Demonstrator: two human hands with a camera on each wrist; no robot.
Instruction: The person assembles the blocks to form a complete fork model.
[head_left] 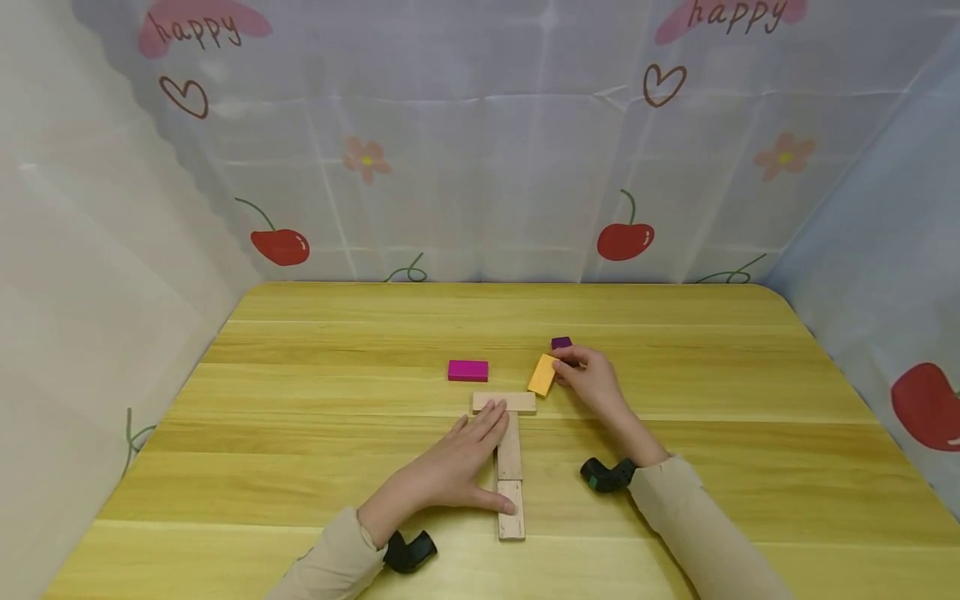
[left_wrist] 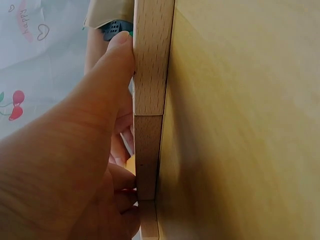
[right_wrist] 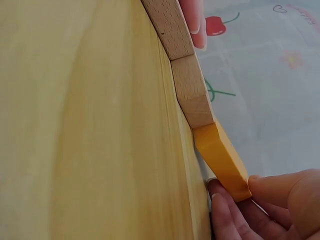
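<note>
Three plain wooden blocks form a T: a crosswise block (head_left: 483, 403) at the far end, then a middle block (head_left: 510, 458) and a near block (head_left: 512, 527) laid end to end. My left hand (head_left: 457, 467) lies spread along them, its fingertips on the crosswise block and the top of the middle one, its thumb on the near block. Between thumb and fingers, my right hand (head_left: 596, 385) pinches a yellow-orange block (head_left: 542, 375), tilted beside the crosswise block's right end. In the right wrist view the yellow-orange block (right_wrist: 220, 157) appears to meet the crosswise block's end.
A magenta block (head_left: 468, 372) lies beyond the T on the left. Just past the right hand is a dark purple block (head_left: 561, 342), partly hidden. Black wrist devices (head_left: 411, 552) sit at both cuffs. A printed curtain (head_left: 480, 192) hangs behind the wooden table (head_left: 300, 467).
</note>
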